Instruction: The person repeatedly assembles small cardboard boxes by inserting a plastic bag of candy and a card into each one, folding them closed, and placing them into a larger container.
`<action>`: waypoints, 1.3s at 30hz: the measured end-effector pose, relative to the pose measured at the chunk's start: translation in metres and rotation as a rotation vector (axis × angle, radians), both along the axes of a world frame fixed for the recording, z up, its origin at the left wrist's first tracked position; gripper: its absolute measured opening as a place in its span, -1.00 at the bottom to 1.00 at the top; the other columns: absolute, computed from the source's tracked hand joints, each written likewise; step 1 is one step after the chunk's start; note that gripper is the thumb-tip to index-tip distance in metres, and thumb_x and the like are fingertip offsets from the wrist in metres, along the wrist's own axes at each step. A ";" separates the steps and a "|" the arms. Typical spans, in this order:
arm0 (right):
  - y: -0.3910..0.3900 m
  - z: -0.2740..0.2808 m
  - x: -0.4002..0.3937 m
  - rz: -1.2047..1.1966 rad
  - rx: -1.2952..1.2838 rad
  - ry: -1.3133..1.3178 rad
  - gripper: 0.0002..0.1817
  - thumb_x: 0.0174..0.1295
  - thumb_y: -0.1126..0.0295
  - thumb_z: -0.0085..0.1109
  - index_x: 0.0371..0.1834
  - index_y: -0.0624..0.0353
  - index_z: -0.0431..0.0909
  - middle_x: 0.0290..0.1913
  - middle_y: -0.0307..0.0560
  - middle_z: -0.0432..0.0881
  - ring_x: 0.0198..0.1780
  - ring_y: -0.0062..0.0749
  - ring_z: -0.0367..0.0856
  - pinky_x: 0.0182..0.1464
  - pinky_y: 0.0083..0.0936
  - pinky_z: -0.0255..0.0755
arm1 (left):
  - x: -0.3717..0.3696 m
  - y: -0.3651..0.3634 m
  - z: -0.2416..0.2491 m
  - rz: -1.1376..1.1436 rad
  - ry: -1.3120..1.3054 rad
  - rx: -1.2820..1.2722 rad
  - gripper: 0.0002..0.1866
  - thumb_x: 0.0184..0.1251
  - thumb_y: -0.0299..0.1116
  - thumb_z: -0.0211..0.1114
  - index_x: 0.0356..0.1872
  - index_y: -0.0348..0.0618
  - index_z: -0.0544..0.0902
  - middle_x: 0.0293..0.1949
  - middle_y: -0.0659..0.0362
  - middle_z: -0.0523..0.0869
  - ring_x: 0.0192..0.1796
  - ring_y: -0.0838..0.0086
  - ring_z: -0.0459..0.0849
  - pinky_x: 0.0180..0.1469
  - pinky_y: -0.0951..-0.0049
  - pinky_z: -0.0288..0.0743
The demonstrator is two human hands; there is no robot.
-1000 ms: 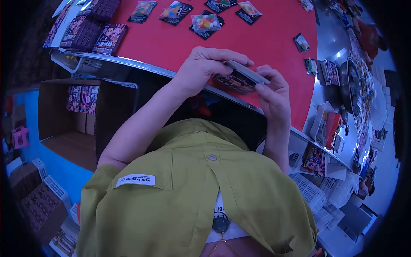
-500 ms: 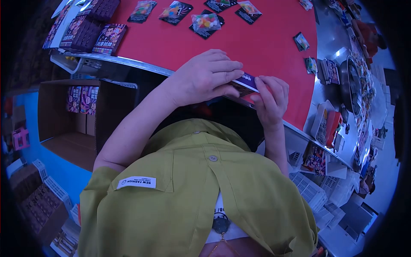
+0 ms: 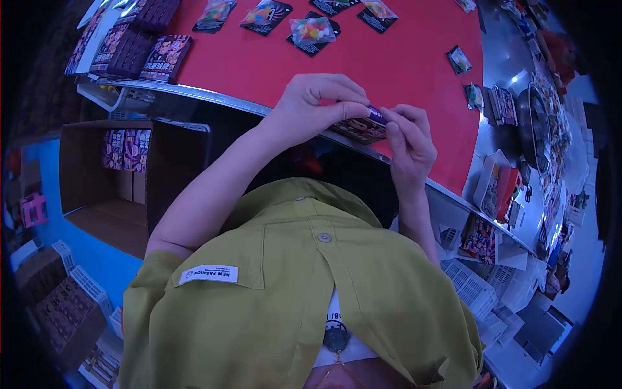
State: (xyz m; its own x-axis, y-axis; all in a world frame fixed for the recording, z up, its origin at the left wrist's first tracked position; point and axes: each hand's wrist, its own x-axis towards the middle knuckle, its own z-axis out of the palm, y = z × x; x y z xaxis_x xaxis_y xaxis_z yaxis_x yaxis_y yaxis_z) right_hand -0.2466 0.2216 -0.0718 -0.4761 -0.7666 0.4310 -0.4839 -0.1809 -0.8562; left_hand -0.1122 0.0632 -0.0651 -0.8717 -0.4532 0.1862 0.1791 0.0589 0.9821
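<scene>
Over the table's near edge, both hands hold a small purple printed box (image 3: 361, 129) by its upper edge. My left hand (image 3: 315, 106) is closed on its left side, thumb along the top and the other fingers behind. My right hand (image 3: 411, 139) pinches the right end of the top edge with thumb and fingertips. The box's illustrated face is turned toward me, partly covered by the fingers. Beyond the hands, on the red tabletop (image 3: 259, 71), lie several black cards with small clear bags of colourful pieces (image 3: 313, 30).
Printed purple boxes (image 3: 165, 58) stand stacked at the back left. A brown carton (image 3: 107, 220) with similar boxes inside is at lower left. To the right are a dark round pan (image 3: 532, 126), a white bin (image 3: 487, 185) with a red item, and white plastic baskets (image 3: 470, 285).
My left thumb has moved onto the box's top edge, and the box has turned so more of its illustrated face shows. My right fingers have shifted into a pinch at its end.
</scene>
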 end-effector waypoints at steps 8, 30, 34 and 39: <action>0.002 -0.011 -0.009 -0.008 -0.036 0.518 -0.72 0.16 0.60 0.23 -0.03 0.27 0.63 -0.07 0.04 0.54 -0.14 -0.28 0.58 -0.15 -0.48 0.51 | 0.007 0.003 -0.020 0.184 0.158 -1.113 -0.52 0.05 -0.46 0.38 0.07 -0.26 0.53 0.14 -0.01 0.55 0.21 0.11 0.50 0.21 0.21 0.44; -0.026 0.010 0.004 0.024 0.153 0.160 -0.76 0.25 0.52 0.14 -0.02 0.31 0.56 -0.06 0.06 0.58 -0.11 -0.23 0.61 -0.08 -0.48 0.50 | 0.130 -0.196 -0.018 0.679 -0.725 -1.230 -0.59 -0.08 -0.15 0.38 -0.26 -0.25 0.61 -0.15 0.02 0.60 0.06 0.03 0.44 0.12 0.15 0.35; -0.001 0.007 -0.030 -0.110 0.173 0.186 -0.75 0.22 0.51 0.17 -0.03 0.31 0.54 -0.13 0.04 0.58 -0.14 -0.21 0.61 -0.15 -0.46 0.50 | 0.134 -0.214 -0.040 0.662 -0.820 -1.156 -0.54 0.00 -0.19 0.38 -0.05 -0.18 0.62 0.10 0.03 0.53 0.19 0.03 0.36 0.23 0.10 0.30; 0.035 0.001 -0.092 -0.327 0.317 0.224 -0.72 0.22 0.46 0.19 -0.02 0.29 0.52 -0.22 -0.01 0.59 -0.20 -0.21 0.62 -0.17 -0.42 0.51 | 0.129 -0.226 -0.027 0.625 -1.038 -0.954 -0.51 -0.01 -0.20 0.36 0.01 -0.11 0.57 0.14 0.14 0.50 0.19 -0.01 0.34 0.22 0.12 0.31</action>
State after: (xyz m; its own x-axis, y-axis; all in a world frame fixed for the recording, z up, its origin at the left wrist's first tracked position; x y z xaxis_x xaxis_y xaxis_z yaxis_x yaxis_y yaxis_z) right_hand -0.3387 0.2567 -0.0705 -0.6356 -0.7023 0.3205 -0.6501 0.2631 -0.7128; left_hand 0.0165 -0.1629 -0.0917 -0.5193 -0.8524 0.0610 -0.8284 0.5196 0.2093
